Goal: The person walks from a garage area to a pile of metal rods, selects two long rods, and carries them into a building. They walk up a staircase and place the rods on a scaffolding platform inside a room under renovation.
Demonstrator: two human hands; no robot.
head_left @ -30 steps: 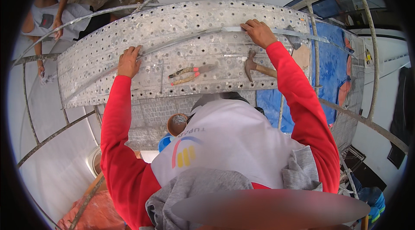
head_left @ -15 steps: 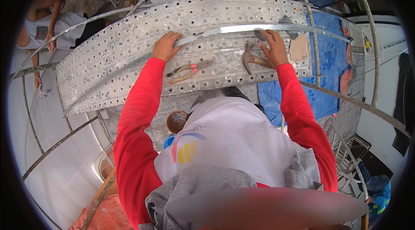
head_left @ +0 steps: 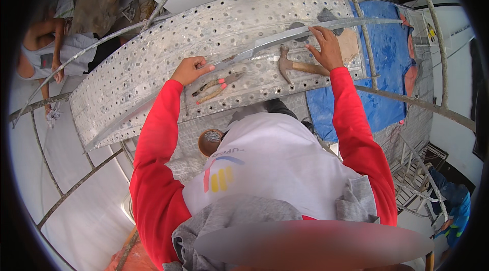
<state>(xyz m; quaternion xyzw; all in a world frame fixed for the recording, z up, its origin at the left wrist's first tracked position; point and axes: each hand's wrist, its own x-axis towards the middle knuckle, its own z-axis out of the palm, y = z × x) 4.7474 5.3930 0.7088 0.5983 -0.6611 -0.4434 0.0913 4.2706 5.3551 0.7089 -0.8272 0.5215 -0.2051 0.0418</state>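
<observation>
A long, thin galvanised metal channel [head_left: 275, 40] lies across the perforated metal platform [head_left: 153, 41], running from lower left to upper right. Around its left part my left hand [head_left: 190, 70] is closed, with the thumb stretched along it. My right hand [head_left: 328, 50] is open, fingertips at the channel's far edge and thumb apart below. Just under that thumb rests a claw hammer [head_left: 304, 67], head to the left. Pliers [head_left: 220, 86] with worn, pink-marked handles lie to the right of and below my left hand. Dark flat pieces [head_left: 327, 15] sit beside the channel.
Scaffold pipes [head_left: 368, 41] frame the platform. Below are a brown bowl of nails or screws [head_left: 210, 142] and a blue tarp [head_left: 382, 57]. One person [head_left: 56, 52] is at the left, another in blue [head_left: 453, 210] at lower right. A brown flat piece [head_left: 348, 46] lies near the platform's right end.
My view has shifted slightly. My left hand has moved a little down and left along the channel. My right hand has drawn clear of the hammer handle.
</observation>
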